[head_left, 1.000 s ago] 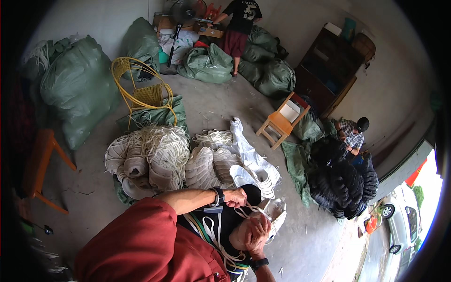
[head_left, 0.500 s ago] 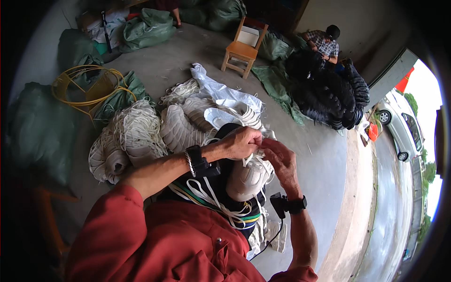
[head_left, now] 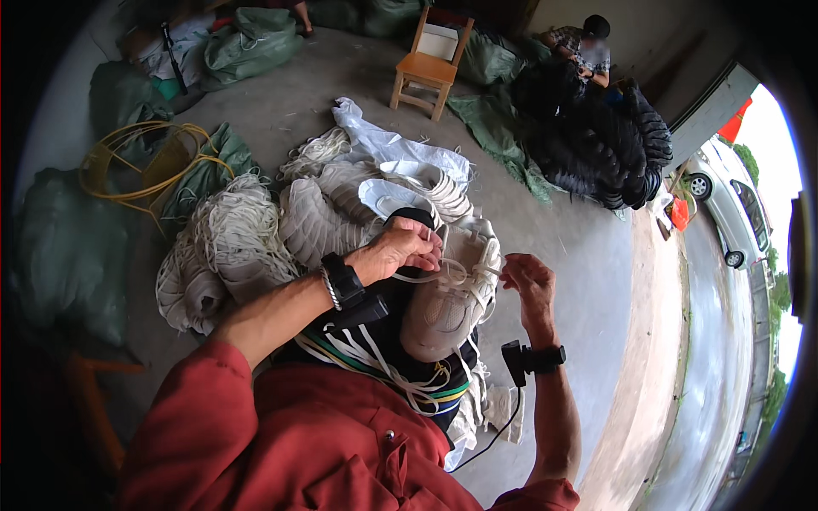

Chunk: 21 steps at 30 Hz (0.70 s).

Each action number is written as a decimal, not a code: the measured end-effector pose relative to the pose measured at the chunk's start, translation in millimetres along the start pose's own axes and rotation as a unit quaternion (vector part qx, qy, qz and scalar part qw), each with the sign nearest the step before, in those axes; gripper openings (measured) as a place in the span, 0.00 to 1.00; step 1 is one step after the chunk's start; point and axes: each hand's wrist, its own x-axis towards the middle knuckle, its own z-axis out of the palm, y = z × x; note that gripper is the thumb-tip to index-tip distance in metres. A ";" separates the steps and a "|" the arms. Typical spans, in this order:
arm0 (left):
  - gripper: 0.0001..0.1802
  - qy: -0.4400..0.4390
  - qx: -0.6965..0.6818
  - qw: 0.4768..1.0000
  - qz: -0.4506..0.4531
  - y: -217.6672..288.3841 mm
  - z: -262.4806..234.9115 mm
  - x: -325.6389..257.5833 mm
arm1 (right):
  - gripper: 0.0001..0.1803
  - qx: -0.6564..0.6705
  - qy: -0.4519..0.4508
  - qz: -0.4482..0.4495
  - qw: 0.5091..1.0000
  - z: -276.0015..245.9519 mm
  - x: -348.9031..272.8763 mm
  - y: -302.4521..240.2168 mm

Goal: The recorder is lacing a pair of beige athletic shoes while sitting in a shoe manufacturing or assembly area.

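Your left hand point(head_left: 399, 251) pins the pale mesh sneaker point(head_left: 447, 294) steady; your right hand point(head_left: 527, 277) pinches its white lace point(head_left: 443, 274) taut, fingers narrow.

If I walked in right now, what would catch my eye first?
Probably the pale grey shoe in the person's lap, at centre. The left hand rests on its top while the right hand pulls a white lace out to the side. Behind it, a heap of white cords spreads over the concrete floor, with a small wooden chair further back.
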 end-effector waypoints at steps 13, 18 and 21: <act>0.07 -0.273 0.383 0.874 -0.118 21.8 33.4 -34.6 | 0.06 -0.426 -0.023 -0.312 0.849 26.9 24.5 15.9; 0.05 -0.099 0.522 0.845 -0.058 -2.4 15.7 -15.8 | 0.09 -0.523 -0.051 -0.312 0.792 31.5 21.7 6.0; 0.06 0.077 0.445 0.880 0.147 -17.8 19.8 6.5 | 0.08 -0.571 -0.076 -0.278 0.769 31.0 21.4 -3.1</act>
